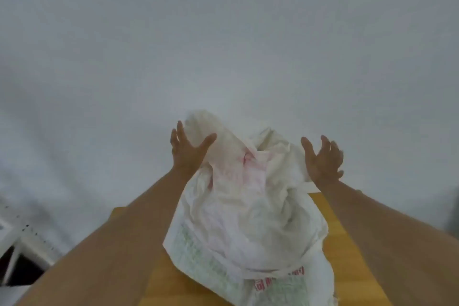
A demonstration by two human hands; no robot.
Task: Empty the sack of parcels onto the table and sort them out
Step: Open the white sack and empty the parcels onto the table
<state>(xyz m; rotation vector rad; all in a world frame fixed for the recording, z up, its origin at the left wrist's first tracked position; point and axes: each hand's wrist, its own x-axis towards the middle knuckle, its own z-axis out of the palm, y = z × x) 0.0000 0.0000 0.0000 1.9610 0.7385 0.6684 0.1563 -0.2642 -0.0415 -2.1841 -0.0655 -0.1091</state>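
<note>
A white woven sack point(246, 211) with red and green print stands crumpled on the wooden table point(347, 251), its upper end bunched and leaning away from me. My left hand point(188, 150) is spread at the sack's upper left with straight fingers, at or just beside the cloth. My right hand point(323, 159) is held open to the right of the sack's top, fingers loosely bent, a small gap between palm and cloth. No parcels show; the sack hides whatever is inside.
A plain white wall point(223, 45) fills the view behind the table. At the lower left stands a white frame with perforated strips point(29, 231) over a dark gap.
</note>
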